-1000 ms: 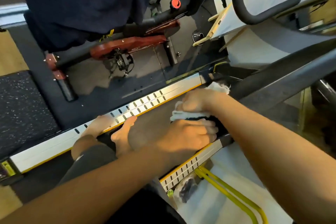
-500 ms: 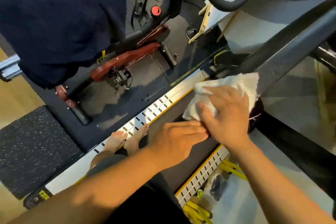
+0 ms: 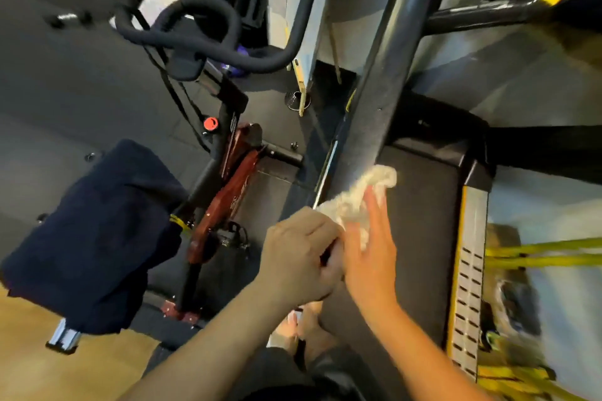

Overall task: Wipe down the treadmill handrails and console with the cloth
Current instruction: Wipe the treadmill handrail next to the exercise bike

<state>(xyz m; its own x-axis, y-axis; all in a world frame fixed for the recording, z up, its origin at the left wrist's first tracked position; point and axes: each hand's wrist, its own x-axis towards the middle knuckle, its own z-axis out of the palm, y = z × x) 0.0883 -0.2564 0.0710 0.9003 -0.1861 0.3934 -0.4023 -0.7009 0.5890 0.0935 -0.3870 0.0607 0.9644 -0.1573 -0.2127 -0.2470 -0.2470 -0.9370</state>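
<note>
your left hand (image 3: 298, 257) has its fingers curled round the near end of the white crumpled cloth (image 3: 351, 202), and your right hand (image 3: 369, 254) lies just beside it with fingers straight, flat against the cloth's right side and gripping nothing. the cloth bunches up and away from both hands, and its far tip sits at the foot of the dark metal treadmill upright (image 3: 387, 75), above the black treadmill belt (image 3: 423, 221); whether it touches the post is hard to tell through the blur. what matters for the next stroke is direction: the upright's long axis runs from the cloth tip away from you, up and slightly right, so the surfaces to wipe lie ahead of your grip. the black tubular handrail (image 3: 482, 15) branches off to the right well beyond the cloth. your right hand is marginally nearer the post, so it looks the better one to carry the cloth upward. the console is out of view.
</note>
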